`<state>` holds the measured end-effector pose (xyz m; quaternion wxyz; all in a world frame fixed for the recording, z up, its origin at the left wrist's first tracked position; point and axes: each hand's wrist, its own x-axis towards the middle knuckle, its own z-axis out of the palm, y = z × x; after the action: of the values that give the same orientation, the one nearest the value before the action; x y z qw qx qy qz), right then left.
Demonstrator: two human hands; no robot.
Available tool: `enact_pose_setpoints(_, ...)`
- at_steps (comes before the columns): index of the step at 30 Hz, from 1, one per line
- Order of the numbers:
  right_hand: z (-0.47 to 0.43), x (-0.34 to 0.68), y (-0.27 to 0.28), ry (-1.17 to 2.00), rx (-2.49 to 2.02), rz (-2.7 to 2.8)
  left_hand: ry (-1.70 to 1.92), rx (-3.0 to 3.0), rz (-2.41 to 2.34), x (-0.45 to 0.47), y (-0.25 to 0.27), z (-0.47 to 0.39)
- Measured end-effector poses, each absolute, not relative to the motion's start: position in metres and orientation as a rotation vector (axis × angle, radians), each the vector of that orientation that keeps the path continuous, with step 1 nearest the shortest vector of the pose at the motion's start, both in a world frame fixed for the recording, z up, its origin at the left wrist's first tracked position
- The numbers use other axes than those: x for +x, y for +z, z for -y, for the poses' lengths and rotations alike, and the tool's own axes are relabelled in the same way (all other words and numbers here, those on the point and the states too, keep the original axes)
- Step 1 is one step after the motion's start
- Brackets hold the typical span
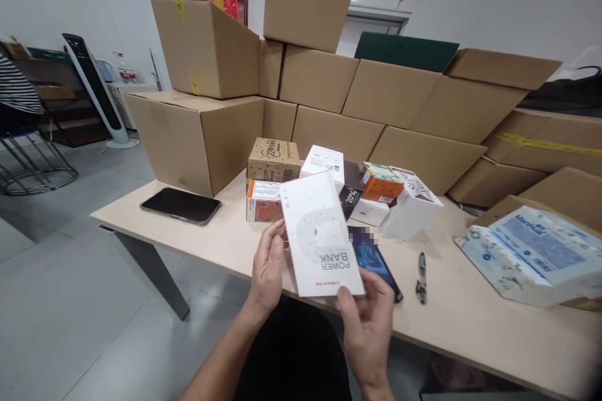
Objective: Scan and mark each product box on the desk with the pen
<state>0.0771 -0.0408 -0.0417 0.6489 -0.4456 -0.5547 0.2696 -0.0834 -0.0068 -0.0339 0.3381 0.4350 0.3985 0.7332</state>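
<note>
A flat white power bank box (317,238), its printing upside down to me, is held up above the front edge of the table. My left hand (267,269) grips its left side, with the fingertips hidden behind it. At the lower right corner my right hand (371,319) pinches the box, thumb on the front face and fingers underneath. Behind the box lies a dark phone (376,260) with a lit screen, partly covered by the box and my right hand. A pen (422,279) rests to the right of that phone.
Small boxes cluster behind, including an orange-and-white box (264,202), a brown box (273,160) and a white box (414,203). Another phone (181,205) lies at left on the table (226,250). Large cartons (338,131) wall the back; a blue-and-white tissue pack (536,250) sits at right.
</note>
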Motion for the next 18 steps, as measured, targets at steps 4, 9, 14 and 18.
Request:
enact_pose_setpoints(4, 0.033, 0.078, -0.046, 0.702, -1.011, 1.296, 1.923, 1.137, -1.042, -0.083, -0.033, 0.006)
enact_pose_setpoints(9, 0.035, 0.079, -0.047, 0.745, -1.024, 1.284, 1.957, 1.123, -1.009, -0.083, -0.035, 0.007)
enact_pose_setpoints(14, 0.035, 0.087, -0.047, 0.662, -1.048, 1.309, 1.991, 1.041, -0.929, -0.084, -0.039, 0.004)
enact_pose_setpoints(18, 0.028, 0.105, -0.045, 0.385, -1.046, 1.506, 2.129, 0.955, -0.949, -0.085, -0.044, 0.002)
